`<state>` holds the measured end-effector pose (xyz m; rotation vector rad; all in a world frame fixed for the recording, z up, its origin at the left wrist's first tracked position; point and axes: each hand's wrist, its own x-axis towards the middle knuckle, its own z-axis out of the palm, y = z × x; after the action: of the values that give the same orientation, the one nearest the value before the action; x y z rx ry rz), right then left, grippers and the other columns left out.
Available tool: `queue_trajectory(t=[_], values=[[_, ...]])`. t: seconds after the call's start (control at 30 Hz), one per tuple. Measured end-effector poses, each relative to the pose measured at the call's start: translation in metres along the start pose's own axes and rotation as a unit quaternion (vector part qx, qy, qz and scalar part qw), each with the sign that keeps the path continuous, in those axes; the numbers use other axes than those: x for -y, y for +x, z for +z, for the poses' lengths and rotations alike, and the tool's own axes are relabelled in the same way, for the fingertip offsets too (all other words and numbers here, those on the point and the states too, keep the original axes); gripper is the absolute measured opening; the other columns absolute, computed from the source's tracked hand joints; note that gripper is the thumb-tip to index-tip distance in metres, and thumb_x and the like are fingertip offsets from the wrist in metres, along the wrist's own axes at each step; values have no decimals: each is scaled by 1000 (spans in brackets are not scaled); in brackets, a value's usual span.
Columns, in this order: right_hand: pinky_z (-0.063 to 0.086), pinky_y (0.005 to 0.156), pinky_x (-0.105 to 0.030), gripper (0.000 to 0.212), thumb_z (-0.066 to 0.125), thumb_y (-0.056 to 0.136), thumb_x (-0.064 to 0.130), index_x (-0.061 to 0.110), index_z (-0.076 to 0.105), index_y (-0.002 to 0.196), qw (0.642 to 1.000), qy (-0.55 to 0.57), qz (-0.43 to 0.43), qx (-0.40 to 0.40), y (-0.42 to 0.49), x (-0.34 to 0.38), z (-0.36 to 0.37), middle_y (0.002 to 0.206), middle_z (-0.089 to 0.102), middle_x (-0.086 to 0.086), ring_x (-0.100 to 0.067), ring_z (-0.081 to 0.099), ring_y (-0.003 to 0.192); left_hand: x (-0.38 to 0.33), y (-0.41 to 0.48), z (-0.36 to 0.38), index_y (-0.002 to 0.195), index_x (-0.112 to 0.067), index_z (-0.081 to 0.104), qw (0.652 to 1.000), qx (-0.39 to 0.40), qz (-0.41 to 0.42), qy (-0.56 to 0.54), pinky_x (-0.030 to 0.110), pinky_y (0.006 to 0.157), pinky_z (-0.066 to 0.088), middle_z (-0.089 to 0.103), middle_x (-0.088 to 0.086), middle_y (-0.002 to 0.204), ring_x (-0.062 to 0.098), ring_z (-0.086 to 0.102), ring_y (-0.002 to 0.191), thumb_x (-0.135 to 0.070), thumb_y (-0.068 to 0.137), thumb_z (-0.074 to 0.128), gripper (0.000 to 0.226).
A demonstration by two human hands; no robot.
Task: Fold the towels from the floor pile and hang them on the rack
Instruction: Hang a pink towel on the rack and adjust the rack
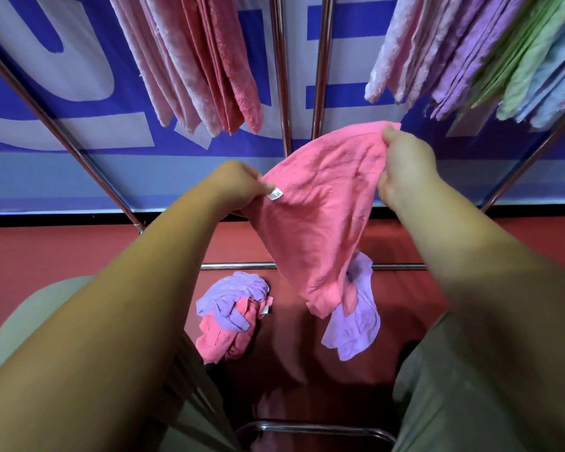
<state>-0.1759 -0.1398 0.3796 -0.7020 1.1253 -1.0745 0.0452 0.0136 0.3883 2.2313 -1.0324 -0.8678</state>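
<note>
Pinching a pink towel (320, 203) by two corners, the left hand (238, 184) and right hand (405, 168) hold it above the pile (232, 314), below the rack (281, 73).

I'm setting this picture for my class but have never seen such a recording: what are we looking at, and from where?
No machine here: a person works with bare hands. The one picture comes from a camera worn on the head, looking forward and down, so both arms reach in from below. The left hand and right hand each pinch an edge of a pink towel, holding it up unfolded. On the red floor lies a pile of purple and pink towels, with a purple towel beside it. Ahead stands a metal rack with hung towels.
</note>
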Motion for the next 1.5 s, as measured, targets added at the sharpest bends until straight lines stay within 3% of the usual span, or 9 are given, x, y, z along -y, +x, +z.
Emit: queue_trajectory(t=[0.13,0.3,0.47,0.57,0.73,0.87,1.03,1.13,1.5], values=[[62,81,-49,23,62,89,36,20,80,88,970,-218,-91,48,-23,-12,8,79,72,2,-18,66,79,-6,-9,-1,89,-1,76,997,-10,-14,-74,54,83,66,74,18,80,27,70,72,-27,90,85,27],[57,88,-34,30,57,103,37,20,81,105,906,-370,-174,111,-63,-30,21,96,80,3,-20,73,97,-16,-25,6,69,-12,72,993,14,-25,-113,47,75,68,69,9,64,26,67,63,-15,85,89,24],[53,85,-35,32,51,103,32,18,79,99,840,-461,-223,178,-86,-48,33,96,78,-2,-25,69,95,-18,-31,18,100,4,74,981,43,-60,-182,50,74,67,70,20,80,29,69,69,1,84,83,19],[52,93,-32,29,52,104,31,24,80,109,787,-506,-271,227,-94,-58,35,109,79,2,-21,69,107,-18,-30,22,96,2,67,969,56,-78,-227,38,62,64,68,23,81,30,66,66,8,91,69,9],[56,90,-44,27,51,105,24,24,76,115,726,-556,-301,271,-91,-67,32,107,78,-5,-29,69,104,-16,-18,24,84,0,62,951,86,-122,-269,37,85,61,65,19,81,25,64,72,15,99,51,24],[57,86,-45,26,52,104,30,25,76,110,721,-565,-297,270,-84,-66,30,100,77,-2,-26,69,96,-17,-7,22,81,1,64,944,84,-143,-286,33,92,61,66,16,83,21,67,75,11,104,50,28],[53,74,-35,32,49,103,20,25,79,111,722,-567,-298,262,-79,-62,25,93,76,-4,-25,65,86,-24,-5,23,85,2,62,931,95,-145,-321,20,59,60,69,13,74,17,65,70,7,109,42,32],[40,56,-28,33,46,104,18,29,76,112,712,-584,-287,266,-77,-61,22,87,68,-4,-25,59,77,-28,-2,26,86,3,63,933,94,-137,-318,19,64,60,67,14,82,16,66,70,7,108,43,30],[33,53,-27,21,45,100,13,29,57,94,699,-594,-268,296,-73,-60,12,76,58,3,-18,52,68,-34,-1,33,89,7,64,921,113,-137,-346,22,76,62,68,16,86,18,69,75,8,107,45,26]])
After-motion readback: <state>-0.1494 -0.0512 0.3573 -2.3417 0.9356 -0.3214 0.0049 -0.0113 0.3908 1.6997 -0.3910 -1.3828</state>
